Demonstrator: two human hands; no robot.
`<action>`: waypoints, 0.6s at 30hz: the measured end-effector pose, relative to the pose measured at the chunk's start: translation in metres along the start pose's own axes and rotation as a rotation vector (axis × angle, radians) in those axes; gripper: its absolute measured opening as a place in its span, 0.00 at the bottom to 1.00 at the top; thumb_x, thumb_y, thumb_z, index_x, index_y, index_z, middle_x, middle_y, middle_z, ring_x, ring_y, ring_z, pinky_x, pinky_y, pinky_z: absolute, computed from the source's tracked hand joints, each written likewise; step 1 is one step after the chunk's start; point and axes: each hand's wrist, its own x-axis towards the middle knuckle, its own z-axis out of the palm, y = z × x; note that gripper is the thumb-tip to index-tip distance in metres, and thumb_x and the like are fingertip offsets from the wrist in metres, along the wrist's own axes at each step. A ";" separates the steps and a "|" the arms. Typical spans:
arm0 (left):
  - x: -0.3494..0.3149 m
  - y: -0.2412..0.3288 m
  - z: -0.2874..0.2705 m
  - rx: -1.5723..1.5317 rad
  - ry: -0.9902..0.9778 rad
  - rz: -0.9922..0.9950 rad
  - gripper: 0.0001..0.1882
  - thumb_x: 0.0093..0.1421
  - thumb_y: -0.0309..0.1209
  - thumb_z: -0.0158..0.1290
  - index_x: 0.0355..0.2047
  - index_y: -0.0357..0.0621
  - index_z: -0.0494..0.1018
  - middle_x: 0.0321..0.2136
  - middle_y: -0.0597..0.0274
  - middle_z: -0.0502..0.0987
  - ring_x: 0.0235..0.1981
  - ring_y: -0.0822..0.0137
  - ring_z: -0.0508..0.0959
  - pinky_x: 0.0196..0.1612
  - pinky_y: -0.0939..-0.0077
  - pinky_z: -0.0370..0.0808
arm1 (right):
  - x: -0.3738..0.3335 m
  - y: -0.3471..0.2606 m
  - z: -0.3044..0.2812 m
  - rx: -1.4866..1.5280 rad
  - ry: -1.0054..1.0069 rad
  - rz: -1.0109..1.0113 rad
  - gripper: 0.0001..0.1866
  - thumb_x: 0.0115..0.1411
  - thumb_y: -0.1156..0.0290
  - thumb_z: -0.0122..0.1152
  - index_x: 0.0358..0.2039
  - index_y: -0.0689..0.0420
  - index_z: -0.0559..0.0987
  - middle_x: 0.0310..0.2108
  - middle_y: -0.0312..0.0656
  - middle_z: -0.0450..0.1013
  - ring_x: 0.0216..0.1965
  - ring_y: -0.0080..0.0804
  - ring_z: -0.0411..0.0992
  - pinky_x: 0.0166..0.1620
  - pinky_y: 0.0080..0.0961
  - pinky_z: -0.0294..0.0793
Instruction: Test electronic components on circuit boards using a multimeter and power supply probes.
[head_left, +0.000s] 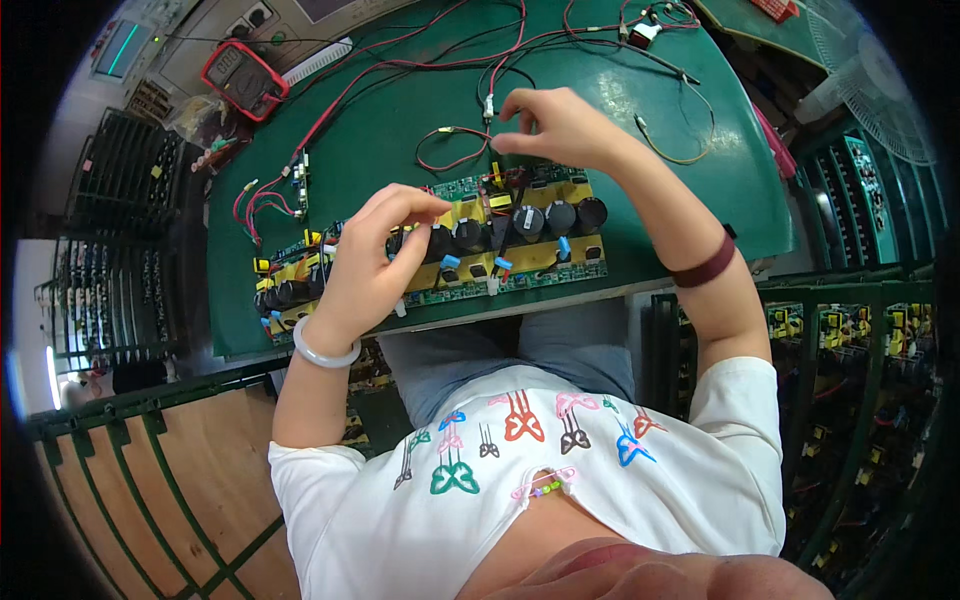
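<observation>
Flanking the green tabletop (725, 185), racks (108, 200) frame left hand (372, 255) and right hand (570, 127), grips parted.

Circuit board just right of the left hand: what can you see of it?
The circuit board is long, with green edges and a yellowish middle. Black cylinders line it, with small blue parts nearer the person and a white connector at the near edge. It lies slightly slanted on the green table. The left hand hides its left end; contact is unclear.
</observation>
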 end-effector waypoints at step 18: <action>0.066 -0.014 0.047 0.132 -0.277 0.025 0.16 0.61 0.24 0.51 0.50 0.37 0.72 0.38 0.55 0.79 0.40 0.61 0.77 0.49 0.70 0.73 | 0.018 0.056 -0.018 1.420 -0.052 -0.197 0.16 0.63 0.72 0.64 0.51 0.57 0.76 0.38 0.32 0.74 0.41 0.21 0.75 0.48 0.20 0.78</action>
